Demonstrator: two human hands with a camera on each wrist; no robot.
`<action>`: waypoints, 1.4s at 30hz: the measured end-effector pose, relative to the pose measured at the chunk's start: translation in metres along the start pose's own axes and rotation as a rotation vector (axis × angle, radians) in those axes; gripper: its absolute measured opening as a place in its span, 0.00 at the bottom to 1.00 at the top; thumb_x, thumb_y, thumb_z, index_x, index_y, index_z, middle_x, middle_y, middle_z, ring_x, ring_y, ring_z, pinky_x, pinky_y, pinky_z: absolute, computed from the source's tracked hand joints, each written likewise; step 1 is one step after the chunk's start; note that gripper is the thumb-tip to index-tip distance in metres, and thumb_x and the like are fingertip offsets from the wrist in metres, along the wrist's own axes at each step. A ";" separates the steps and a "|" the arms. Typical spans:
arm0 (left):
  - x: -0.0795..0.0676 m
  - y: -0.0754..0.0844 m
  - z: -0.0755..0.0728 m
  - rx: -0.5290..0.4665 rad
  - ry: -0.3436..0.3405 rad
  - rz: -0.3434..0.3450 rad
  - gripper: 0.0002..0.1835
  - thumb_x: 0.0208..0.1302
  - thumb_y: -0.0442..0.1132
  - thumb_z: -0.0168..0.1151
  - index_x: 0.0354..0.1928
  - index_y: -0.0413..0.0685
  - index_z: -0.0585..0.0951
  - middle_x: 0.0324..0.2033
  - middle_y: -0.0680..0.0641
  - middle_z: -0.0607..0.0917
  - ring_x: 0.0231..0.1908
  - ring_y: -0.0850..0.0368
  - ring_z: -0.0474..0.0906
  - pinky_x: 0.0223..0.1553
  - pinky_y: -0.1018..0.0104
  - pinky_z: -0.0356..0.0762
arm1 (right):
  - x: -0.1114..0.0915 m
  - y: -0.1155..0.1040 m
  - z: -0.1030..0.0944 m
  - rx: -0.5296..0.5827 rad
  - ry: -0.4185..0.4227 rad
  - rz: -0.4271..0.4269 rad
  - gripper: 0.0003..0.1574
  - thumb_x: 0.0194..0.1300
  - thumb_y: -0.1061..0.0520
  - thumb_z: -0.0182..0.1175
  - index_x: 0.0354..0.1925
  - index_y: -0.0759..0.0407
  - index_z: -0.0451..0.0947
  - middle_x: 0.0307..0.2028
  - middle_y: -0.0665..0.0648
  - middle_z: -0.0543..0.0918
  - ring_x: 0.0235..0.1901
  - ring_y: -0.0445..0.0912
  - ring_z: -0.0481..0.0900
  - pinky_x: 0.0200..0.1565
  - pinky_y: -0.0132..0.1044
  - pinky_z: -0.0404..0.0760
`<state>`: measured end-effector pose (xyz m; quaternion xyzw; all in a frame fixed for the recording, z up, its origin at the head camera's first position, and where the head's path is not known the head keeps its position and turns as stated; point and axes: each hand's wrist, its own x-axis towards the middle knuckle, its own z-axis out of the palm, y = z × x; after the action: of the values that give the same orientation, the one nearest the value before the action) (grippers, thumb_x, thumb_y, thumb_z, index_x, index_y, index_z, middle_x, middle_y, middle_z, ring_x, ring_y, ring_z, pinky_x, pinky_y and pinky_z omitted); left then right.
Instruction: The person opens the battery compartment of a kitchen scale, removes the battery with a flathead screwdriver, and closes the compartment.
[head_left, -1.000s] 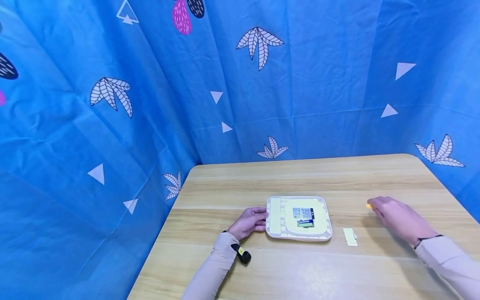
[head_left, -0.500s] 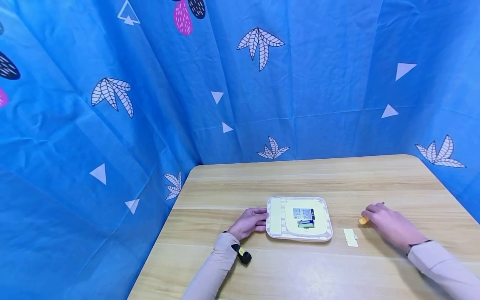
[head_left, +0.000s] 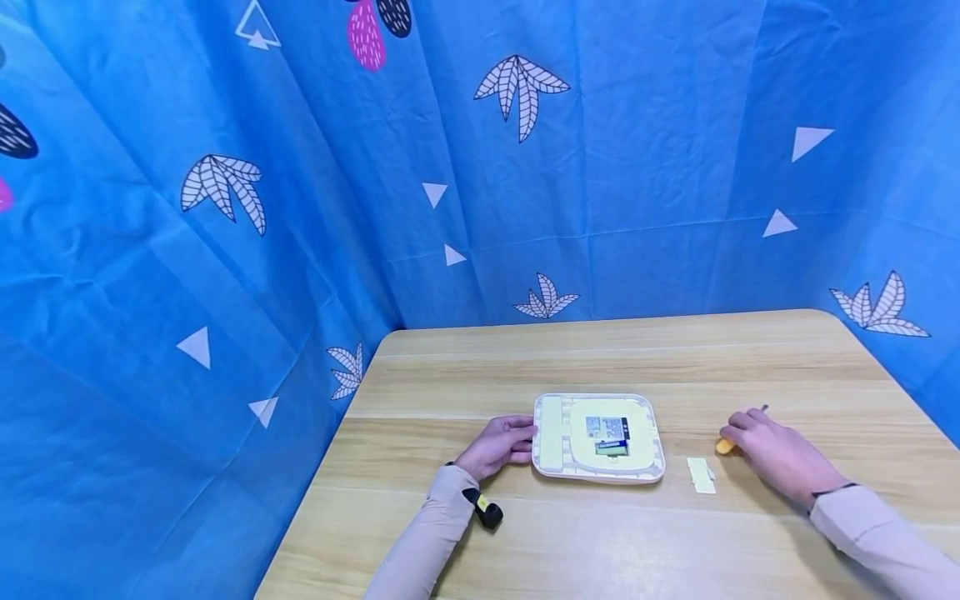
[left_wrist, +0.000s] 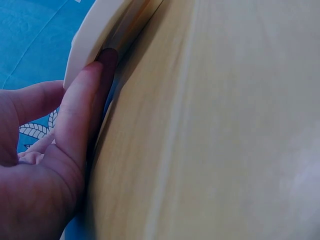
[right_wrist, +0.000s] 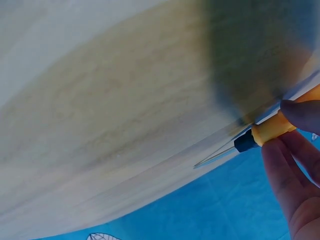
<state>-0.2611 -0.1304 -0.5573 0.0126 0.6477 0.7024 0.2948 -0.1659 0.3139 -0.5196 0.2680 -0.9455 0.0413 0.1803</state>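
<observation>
Device: a cream, square, flat device (head_left: 597,438) with rounded corners lies face down in the middle of the wooden surface (head_left: 585,358), with a printed label and a small open slot on its back. It has not moved since a second ago.
Surface: a light wood tabletop, backed by a blue curtain (head_left: 225,208) printed with leaves and triangles.
Left hand: the left hand (head_left: 498,447) rests on the surface at the device's left edge, fingers (left_wrist: 82,107) straight and pressed against the rim; it holds nothing. Same place as before.
Right hand: the right hand (head_left: 780,454) has come down and toward the person since a second ago and now rests low on the surface, to the right of the device and apart from it. Its fingers (right_wrist: 287,165) are curled round the handle of a screwdriver.
Screwdriver: the screwdriver (right_wrist: 260,134) has a yellow handle, a dark collar and a thin metal shaft lying close along the surface.
Cover: a small cream cover (head_left: 701,474) lies flat between the device and the right hand, touching neither.
</observation>
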 end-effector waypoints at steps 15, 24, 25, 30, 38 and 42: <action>0.000 0.000 0.000 -0.002 -0.013 0.003 0.24 0.74 0.33 0.59 0.68 0.30 0.72 0.37 0.49 0.90 0.31 0.63 0.88 0.36 0.73 0.91 | -0.002 -0.003 0.002 0.027 -0.001 0.025 0.18 0.54 0.73 0.66 0.44 0.62 0.85 0.42 0.60 0.85 0.45 0.57 0.82 0.44 0.55 0.90; 0.001 -0.001 -0.001 -0.006 -0.013 0.004 0.24 0.75 0.33 0.59 0.68 0.30 0.72 0.36 0.50 0.90 0.31 0.63 0.88 0.35 0.74 0.90 | 0.001 -0.006 -0.005 0.103 -0.062 0.130 0.21 0.54 0.70 0.71 0.49 0.67 0.84 0.46 0.66 0.86 0.49 0.64 0.84 0.50 0.63 0.87; 0.001 -0.001 -0.001 -0.007 -0.011 0.003 0.24 0.75 0.33 0.59 0.68 0.30 0.72 0.36 0.50 0.90 0.31 0.63 0.88 0.35 0.74 0.90 | 0.002 -0.007 -0.006 0.109 -0.046 0.133 0.22 0.53 0.70 0.72 0.48 0.67 0.84 0.45 0.66 0.87 0.48 0.63 0.85 0.50 0.63 0.87; 0.001 -0.001 -0.001 -0.010 -0.007 0.000 0.24 0.75 0.33 0.59 0.68 0.30 0.72 0.36 0.50 0.90 0.31 0.63 0.88 0.35 0.73 0.90 | 0.008 -0.010 -0.009 0.149 0.025 0.144 0.20 0.52 0.68 0.74 0.46 0.65 0.86 0.44 0.64 0.88 0.46 0.62 0.86 0.48 0.62 0.88; 0.002 -0.002 -0.001 -0.009 -0.011 0.008 0.24 0.75 0.33 0.59 0.68 0.30 0.72 0.37 0.50 0.90 0.31 0.62 0.88 0.36 0.74 0.90 | 0.023 -0.023 -0.016 0.332 0.021 0.230 0.16 0.60 0.65 0.71 0.48 0.64 0.87 0.44 0.61 0.90 0.43 0.57 0.88 0.46 0.56 0.90; 0.002 -0.002 -0.001 -0.005 -0.008 0.004 0.24 0.75 0.33 0.59 0.68 0.30 0.72 0.36 0.50 0.90 0.31 0.63 0.88 0.35 0.74 0.90 | 0.031 -0.032 -0.019 0.413 -0.021 0.281 0.14 0.65 0.62 0.68 0.49 0.63 0.87 0.44 0.58 0.90 0.41 0.51 0.87 0.43 0.50 0.90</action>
<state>-0.2620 -0.1308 -0.5601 0.0159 0.6447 0.7046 0.2960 -0.1679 0.2751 -0.4909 0.1656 -0.9468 0.2555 0.1045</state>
